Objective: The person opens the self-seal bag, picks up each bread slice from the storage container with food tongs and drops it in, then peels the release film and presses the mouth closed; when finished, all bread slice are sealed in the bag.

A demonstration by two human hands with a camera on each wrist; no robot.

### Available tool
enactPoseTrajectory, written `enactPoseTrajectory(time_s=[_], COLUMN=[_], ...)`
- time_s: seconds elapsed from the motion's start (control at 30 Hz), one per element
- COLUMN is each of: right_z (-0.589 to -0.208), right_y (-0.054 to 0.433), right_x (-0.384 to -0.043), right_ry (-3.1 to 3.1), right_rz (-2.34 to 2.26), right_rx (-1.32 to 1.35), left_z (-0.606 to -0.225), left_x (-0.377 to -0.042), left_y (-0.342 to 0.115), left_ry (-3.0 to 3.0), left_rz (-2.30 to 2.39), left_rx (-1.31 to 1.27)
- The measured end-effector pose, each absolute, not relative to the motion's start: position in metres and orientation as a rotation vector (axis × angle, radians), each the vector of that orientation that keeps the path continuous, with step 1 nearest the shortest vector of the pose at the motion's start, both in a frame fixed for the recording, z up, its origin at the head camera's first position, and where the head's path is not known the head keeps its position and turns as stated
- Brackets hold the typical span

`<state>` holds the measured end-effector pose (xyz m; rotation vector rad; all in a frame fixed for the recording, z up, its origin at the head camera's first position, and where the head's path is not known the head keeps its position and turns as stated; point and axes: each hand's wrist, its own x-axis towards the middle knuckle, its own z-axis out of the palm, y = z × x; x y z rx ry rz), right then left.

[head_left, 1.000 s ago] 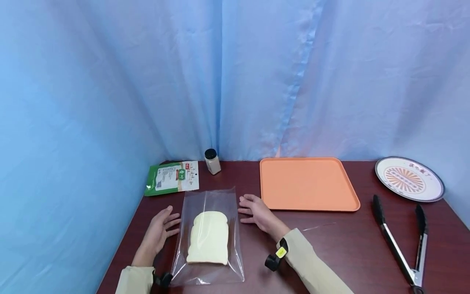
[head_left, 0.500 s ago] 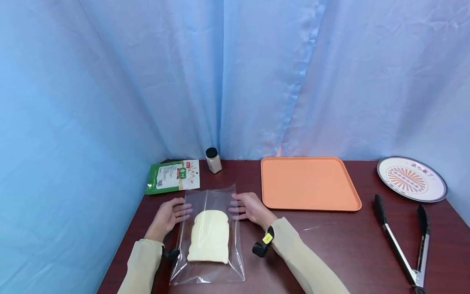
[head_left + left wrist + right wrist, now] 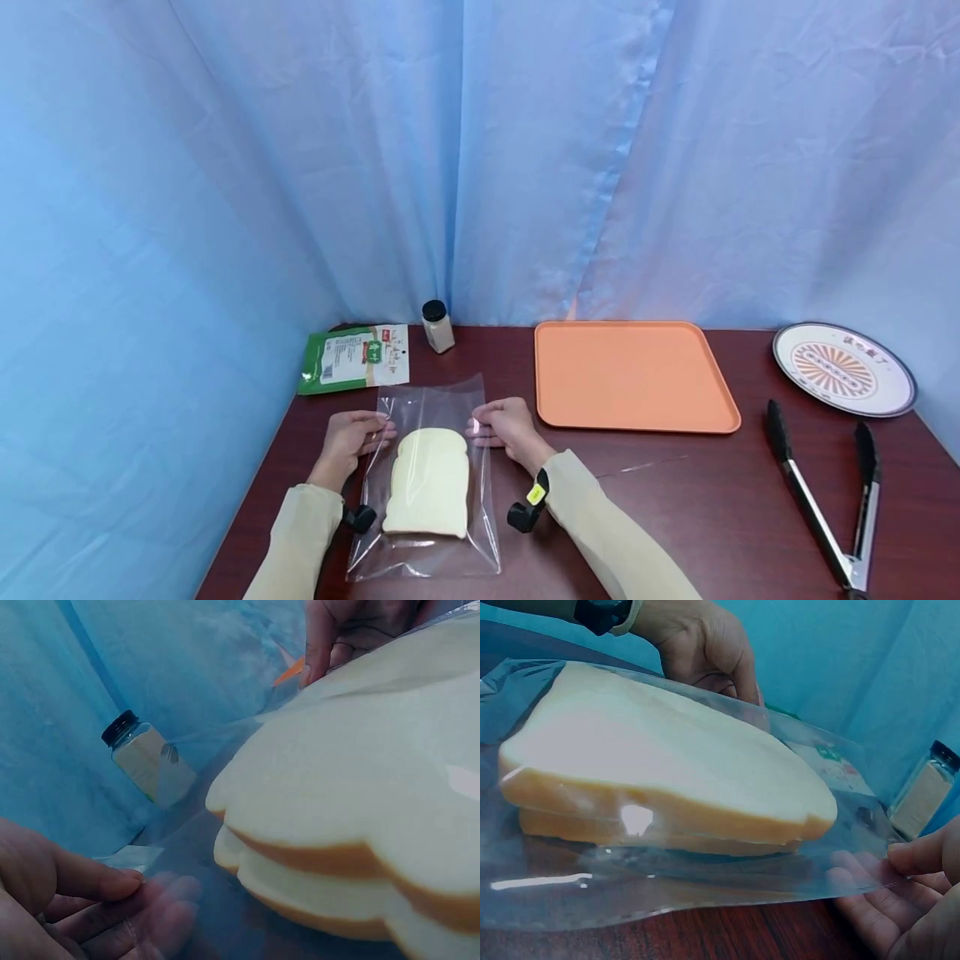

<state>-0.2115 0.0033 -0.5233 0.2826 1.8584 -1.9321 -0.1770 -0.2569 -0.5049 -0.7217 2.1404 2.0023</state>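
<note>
Plastic gleaming in front of us: a clear bag (image 3: 431,407) lies on the dark red counter (image 3: 540,568), with the bread (image 3: 427,483) inside it, around the middle, what looks like two slices stacked in the wrist views. Both side edges are taken! Our left hand (image 3: 347,437) pinches the left edge towards the far end, thumb above and fingers under the film, and our right hand (image 3: 508,423) mirrors it on the right, almost level. Narrow grip on both sides, nothing but film between thumb and fingers, bread untouched.

What we want here is balance: matched height, even tension. Pull harder on one side and the film would likely skew, letting the upper slice slide off the lower. Firm on the plastic, then, because it looks slick, and nothing pressing on the bread, which looks soft enough to dent. We can't tell which end is the bag's mouth, so we'd better keep it flat; tipped, it could spill. And watch those knuckles: the orange tray (image 3: 637,375) is near on the right, the green packet (image 3: 352,358) just beyond the left.
</note>
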Motion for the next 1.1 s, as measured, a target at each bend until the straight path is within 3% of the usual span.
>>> enactPoseTrajectory(time_s=[0.43, 1.1], right_z=[-0.499, -0.418], right_y=[0.01, 0.039], right_x=[-0.204, -0.16], right_ry=[1.777, 1.894], right_rz=[-2.064, -2.174], right_rx=[0.246, -0.27], left_z=[-0.477, -0.425], left_x=[-0.163, -0.117], left_y=[-0.262, -0.259], left_ry=[2.106, 2.111], left_rz=[2.179, 2.623], left_rx=[-0.638, 0.06])
